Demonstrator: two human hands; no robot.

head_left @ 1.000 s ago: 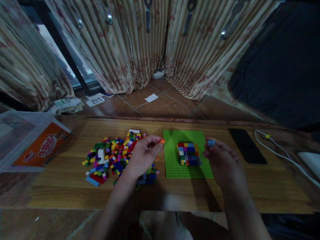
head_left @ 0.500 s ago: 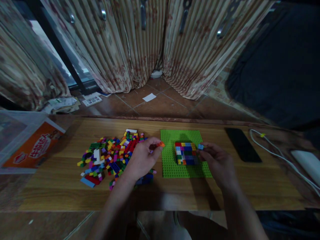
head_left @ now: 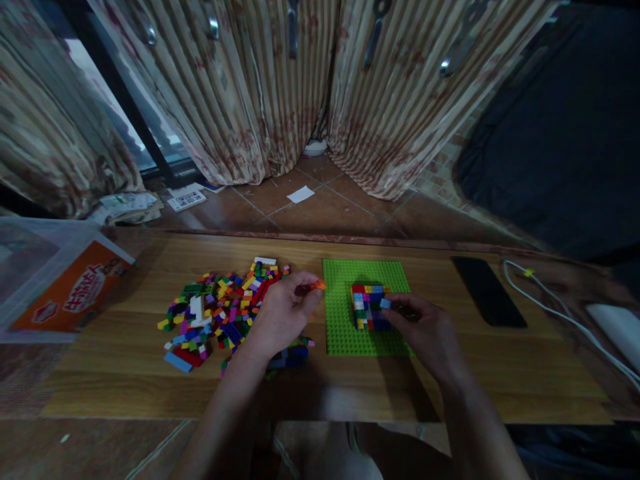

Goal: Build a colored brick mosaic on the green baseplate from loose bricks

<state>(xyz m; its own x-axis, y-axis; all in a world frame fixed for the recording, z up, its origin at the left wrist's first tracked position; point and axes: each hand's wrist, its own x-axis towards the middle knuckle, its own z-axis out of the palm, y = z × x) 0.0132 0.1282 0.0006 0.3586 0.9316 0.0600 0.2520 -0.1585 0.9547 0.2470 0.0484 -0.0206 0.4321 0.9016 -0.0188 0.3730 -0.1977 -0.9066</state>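
Note:
My left hand (head_left: 283, 310) pinches a small orange toy brick (head_left: 319, 285) at the left edge of the green baseplate (head_left: 340, 340). Between the fingertips of my right hand (head_left: 425, 327) is a small light blue toy brick (head_left: 385, 303), held over the right side of a built block. This multicoloured brick block (head_left: 364, 300) stands near the middle of the baseplate, its right part hidden by my fingers. Whether the light blue brick touches the block I cannot tell. Beside my left hand spreads a pile of loose toy bricks (head_left: 230, 313).
On the wooden table (head_left: 120, 373) a black phone-like slab (head_left: 489, 291) lies right of the baseplate. Farther right are a white cable (head_left: 560, 307) and a white box-shaped thing (head_left: 615, 327). A clear plastic bin (head_left: 45, 233) with an orange label stands at the left end.
My right hand has moved left with the light blue brick, from beside the block to over its right side. My left hand with the orange brick has barely moved.

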